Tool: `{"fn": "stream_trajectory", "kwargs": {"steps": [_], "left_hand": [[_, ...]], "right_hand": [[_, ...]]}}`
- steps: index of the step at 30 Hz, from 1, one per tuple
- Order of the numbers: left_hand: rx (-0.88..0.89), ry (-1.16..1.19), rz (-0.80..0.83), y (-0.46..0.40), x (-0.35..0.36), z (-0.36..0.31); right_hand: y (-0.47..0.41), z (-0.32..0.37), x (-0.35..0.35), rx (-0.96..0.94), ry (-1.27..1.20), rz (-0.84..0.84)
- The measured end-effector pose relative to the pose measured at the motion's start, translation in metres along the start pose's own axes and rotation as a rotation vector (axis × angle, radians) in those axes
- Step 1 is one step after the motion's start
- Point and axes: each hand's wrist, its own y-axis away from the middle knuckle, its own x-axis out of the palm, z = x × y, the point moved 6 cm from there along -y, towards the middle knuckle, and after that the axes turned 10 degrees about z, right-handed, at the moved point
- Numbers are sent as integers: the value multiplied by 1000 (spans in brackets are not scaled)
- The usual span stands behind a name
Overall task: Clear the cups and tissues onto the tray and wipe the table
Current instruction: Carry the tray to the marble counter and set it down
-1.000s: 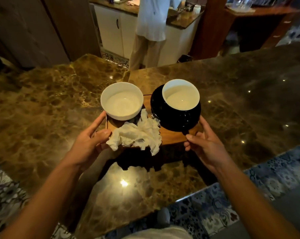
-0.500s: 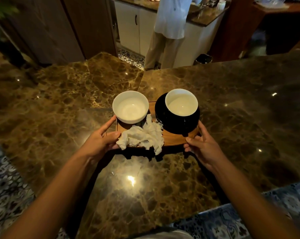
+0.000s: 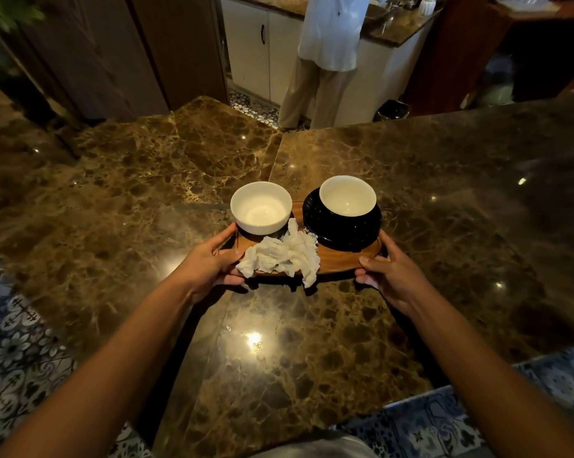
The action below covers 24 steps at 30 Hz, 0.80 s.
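A brown wooden tray (image 3: 345, 262) sits low over the shiny brown tabletop (image 3: 312, 342). On its left side stands a round white cup (image 3: 260, 208), open side up and empty. On its right side a second white cup (image 3: 347, 195) stands on a black saucer (image 3: 341, 228). White crumpled tissues (image 3: 280, 256) lie at the front of the tray, just beside both cups, and one end hangs over the near edge.
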Motion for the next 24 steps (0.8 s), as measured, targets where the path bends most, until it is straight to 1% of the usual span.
{"fn": "stream_trajectory", "kwargs": {"steps": [9, 14, 19, 24], "left_hand": [[-66, -88, 24, -6, -3, -2], [-122, -157, 12, -9, -8, -9], [-118, -250, 13, -8, -10, -17], [-127, -346, 11, -7, -15, -22]], "right_hand": [[1, 4, 4, 17, -8, -38], [0, 3, 6, 26, 47, -13], [0, 5, 5, 69, 157, 21], [2, 5, 5, 92, 205, -6]]}}
